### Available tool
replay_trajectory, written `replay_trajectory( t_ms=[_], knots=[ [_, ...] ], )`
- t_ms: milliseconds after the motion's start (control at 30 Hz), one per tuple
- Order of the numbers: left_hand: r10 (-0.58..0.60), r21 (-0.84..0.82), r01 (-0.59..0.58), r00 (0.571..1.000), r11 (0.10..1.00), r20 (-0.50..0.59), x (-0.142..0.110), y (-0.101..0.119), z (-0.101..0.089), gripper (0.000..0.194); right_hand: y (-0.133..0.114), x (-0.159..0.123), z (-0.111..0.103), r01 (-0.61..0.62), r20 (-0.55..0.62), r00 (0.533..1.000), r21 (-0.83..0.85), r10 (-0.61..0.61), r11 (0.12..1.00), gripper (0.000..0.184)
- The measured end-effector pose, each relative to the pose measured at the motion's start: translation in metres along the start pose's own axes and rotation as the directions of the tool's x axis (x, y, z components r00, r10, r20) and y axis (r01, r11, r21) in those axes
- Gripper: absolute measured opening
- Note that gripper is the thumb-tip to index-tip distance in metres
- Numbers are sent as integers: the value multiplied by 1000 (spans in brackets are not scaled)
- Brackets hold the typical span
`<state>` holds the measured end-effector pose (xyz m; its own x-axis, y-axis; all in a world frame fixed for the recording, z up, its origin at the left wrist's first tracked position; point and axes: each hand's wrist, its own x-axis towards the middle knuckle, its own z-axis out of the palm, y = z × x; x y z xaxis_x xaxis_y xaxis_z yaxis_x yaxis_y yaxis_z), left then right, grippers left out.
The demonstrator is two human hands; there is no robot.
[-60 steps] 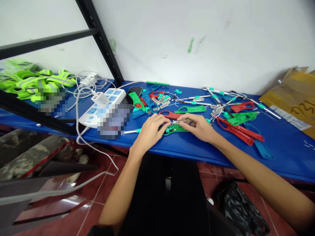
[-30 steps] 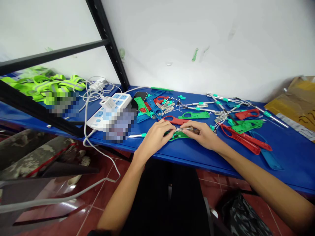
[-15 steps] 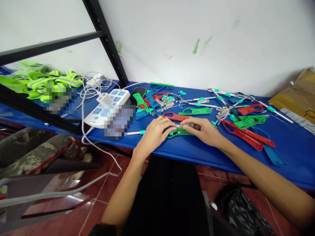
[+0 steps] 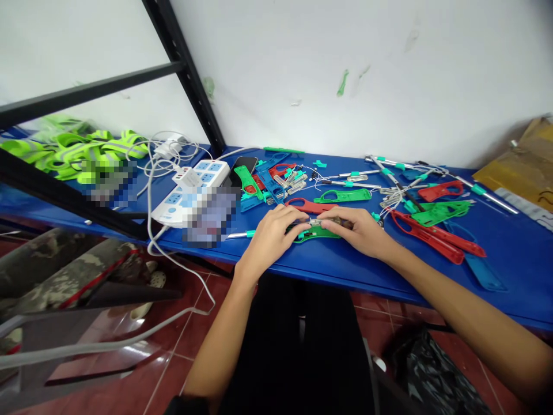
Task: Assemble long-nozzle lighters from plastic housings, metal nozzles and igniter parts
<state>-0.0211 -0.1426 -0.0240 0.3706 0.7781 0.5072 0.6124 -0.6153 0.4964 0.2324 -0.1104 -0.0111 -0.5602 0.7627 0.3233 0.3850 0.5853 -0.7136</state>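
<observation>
Hands meet near the front edge of the blue surface (image 4: 514,276), the left hand (image 4: 270,242) and the right hand (image 4: 362,233) curled inward, neither spread open, their fingertips almost touching. Between them lies a green plastic handle frame (image 4: 317,234), flat on the surface and partly under the left hand's fingers, its far edge just beside a red plastic frame (image 4: 307,206). Moulded plastic like this looks light and fairly stiff, so it should stay put when pressed flat, and its rim seems the natural place to take hold. Right above the green frame, a slender metal tube (image 4: 330,222) appears pinched between the fingertips of both hands, though the fingers partly hide its ends. It looks light, thin and probably slippery, easy to drop or misalign, so a fingertip grip on its bare shaft seems safest. A tangle of thin white wires (image 4: 391,199) lies beyond the right hand, and a small teal clip (image 4: 375,217) sits just past its fingers.
</observation>
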Motion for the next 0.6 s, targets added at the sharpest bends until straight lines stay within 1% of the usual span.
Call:
replay_trajectory(
  t_ms=[100, 167, 233, 333, 433, 500, 600],
  knots=[
    [66, 130, -55, 994, 990, -83, 1, 5, -2, 23, -2, -2, 0, 68, 10, 998, -74, -68, 995, 26],
    [109, 206, -89, 990, 975, -90, 0, 8, -7, 27, -4, -4, -1, 120, 7, 993, -109, -120, 987, 26],
    [120, 231, -100, 990, 968, -74, -6, 10, -13, 29, -4, -6, -2, 164, 0, 986, -135, -165, 977, 25],
    [99, 240, -91, 995, 967, -22, -19, 11, -24, 35, -3, -7, -4, 184, 0, 982, -169, -187, 968, 24],
    [62, 259, -69, 997, 963, 35, -32, 9, -32, 40, -1, -7, -4, 155, -1, 987, -186, -158, 970, 24],
    [30, 264, -42, 998, 964, 46, -38, 7, -34, 41, 1, -6, -3, 146, 8, 989, -186, -148, 971, 23],
    [2, 227, -12, 999, 974, 46, -43, 3, -34, 36, 2, -5, -3, 160, 33, 987, -171, -157, 972, 21]
  ],
)
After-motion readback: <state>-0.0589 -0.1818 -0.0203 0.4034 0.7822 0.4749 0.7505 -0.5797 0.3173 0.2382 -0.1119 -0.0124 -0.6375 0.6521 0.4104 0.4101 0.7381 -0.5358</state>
